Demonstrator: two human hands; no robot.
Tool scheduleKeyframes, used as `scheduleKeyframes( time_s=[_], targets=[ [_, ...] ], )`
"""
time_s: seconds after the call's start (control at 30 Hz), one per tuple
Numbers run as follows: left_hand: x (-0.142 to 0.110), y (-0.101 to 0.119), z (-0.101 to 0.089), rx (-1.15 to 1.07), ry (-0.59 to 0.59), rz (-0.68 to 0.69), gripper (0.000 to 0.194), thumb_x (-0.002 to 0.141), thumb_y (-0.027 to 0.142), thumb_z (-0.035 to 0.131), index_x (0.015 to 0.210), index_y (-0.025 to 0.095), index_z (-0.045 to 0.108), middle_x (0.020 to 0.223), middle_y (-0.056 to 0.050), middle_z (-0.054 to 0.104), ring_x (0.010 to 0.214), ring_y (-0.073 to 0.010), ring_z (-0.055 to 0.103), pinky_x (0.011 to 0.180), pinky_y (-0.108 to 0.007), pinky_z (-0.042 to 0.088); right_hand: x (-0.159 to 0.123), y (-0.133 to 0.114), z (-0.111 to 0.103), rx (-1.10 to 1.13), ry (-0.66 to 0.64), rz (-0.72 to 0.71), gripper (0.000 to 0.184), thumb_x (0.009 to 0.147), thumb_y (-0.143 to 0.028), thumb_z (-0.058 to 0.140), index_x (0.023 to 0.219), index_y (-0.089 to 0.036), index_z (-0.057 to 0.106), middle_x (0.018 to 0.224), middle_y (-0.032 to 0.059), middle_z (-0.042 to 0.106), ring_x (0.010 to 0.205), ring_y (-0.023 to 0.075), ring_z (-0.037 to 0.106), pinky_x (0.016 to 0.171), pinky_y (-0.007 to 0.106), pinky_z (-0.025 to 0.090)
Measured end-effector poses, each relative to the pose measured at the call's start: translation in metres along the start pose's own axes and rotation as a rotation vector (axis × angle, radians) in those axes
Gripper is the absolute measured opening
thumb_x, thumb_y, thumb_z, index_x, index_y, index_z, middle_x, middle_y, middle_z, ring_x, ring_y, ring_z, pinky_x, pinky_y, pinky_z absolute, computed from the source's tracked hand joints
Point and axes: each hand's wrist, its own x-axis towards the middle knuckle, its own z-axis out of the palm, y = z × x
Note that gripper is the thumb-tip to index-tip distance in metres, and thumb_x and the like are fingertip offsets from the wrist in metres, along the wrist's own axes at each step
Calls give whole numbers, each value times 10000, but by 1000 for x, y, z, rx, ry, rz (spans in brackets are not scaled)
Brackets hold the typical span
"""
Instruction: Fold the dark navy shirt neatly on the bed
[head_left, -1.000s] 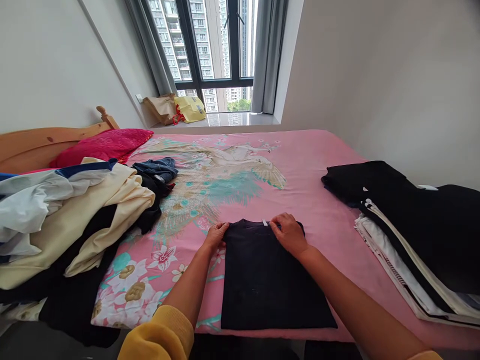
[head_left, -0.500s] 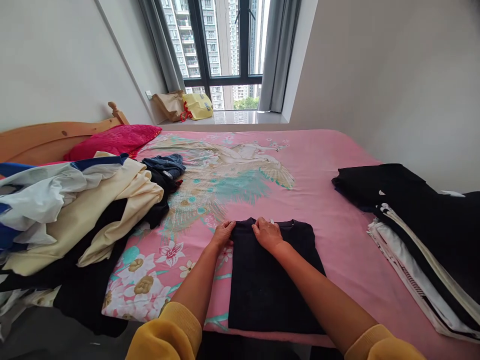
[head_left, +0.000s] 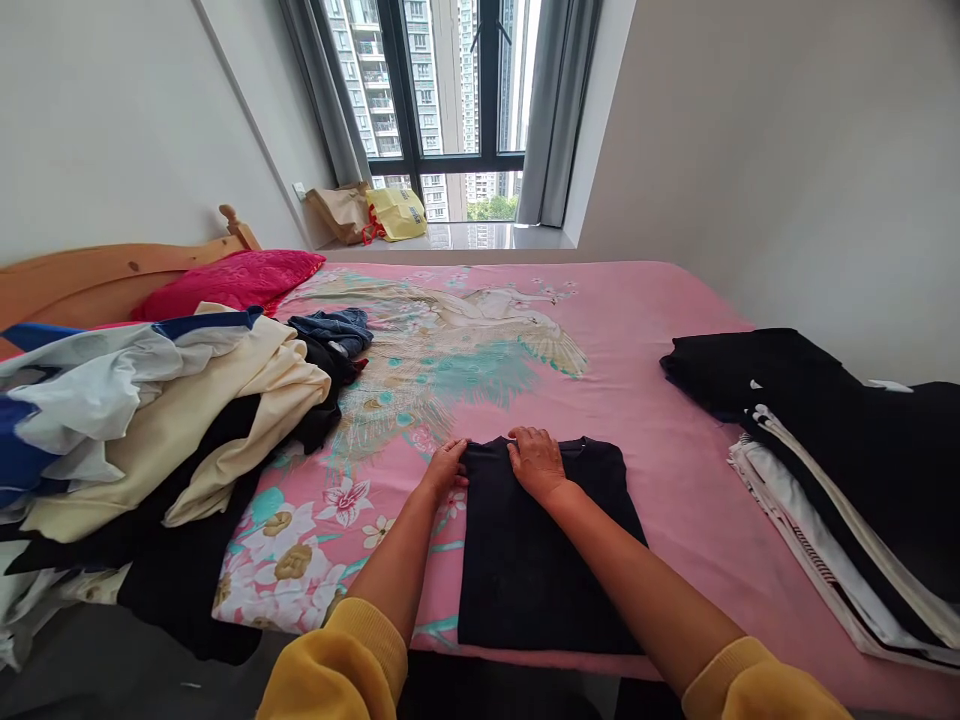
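A black T-shirt [head_left: 536,580], folded into a rectangle, lies at the near edge of the bed with its collar facing away from me. At its far left corner is my left hand [head_left: 448,468], pinching the edge between thumb and fingers. My right hand [head_left: 537,464] rests palm down on the shirt beside the collar, its fingers stretched out over the far edge. Part of the collar and the right side of the shirt are covered by my right hand and forearm.
A loose heap of clothes [head_left: 225,430] covers the bed's left side, partly hanging over the edge. Stacked folded clothes [head_left: 817,400] lie on the right. Behind are a red pillow [head_left: 232,280], a wooden headboard [head_left: 90,275] and bags [head_left: 397,213] on the windowsill.
My right hand has loosened from a curled grip near the collar to flatter, extended fingers. The small white tag by the collar shows less. My left hand stays at the corner.
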Motion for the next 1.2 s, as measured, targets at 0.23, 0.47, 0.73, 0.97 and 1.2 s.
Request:
scheduleKeyframes(
  time_s=[0.23,0.47,0.73,0.97,1.2],
  targets=[
    [-5,-2,-10,-146,-65,22,532,753,323,483,1262,212,378,842,-26,614,535,-95,578,383,-178,426,22,-28,11,59,-174,-209,324,921,-278,361,1187,-232,540,1230,55,567,1177,211,408,930,352,324],
    [-19,-10,-11,-154,-24,109,524,752,284,529,1250,171,416,917,-57,616,675,-106,601,548,-212,485,49,-43,34,47,-342,-256,288,869,-209,406,1076,-173,602,1118,98,611,1069,205,499,869,324,369],
    [-106,-49,11,426,214,334,538,690,212,637,1216,204,527,883,-44,618,840,-196,576,854,-356,456,39,-34,42,89,-226,-260,281,911,-195,353,1112,-171,548,1119,62,601,1033,158,498,893,268,349],
    [-166,-79,13,700,333,420,522,766,226,538,1282,241,462,1176,-98,584,1014,-236,578,904,-398,472,25,-47,26,133,-90,-197,292,884,-246,436,1141,-158,544,1165,104,581,1117,219,472,985,368,317],
    [-152,-52,25,851,159,709,425,901,202,299,1254,253,529,1338,-56,518,1304,-202,395,1087,-428,327,-75,-13,-16,377,185,-255,284,919,-282,355,1096,-206,563,1195,83,582,1216,205,447,1075,427,294]
  ],
)
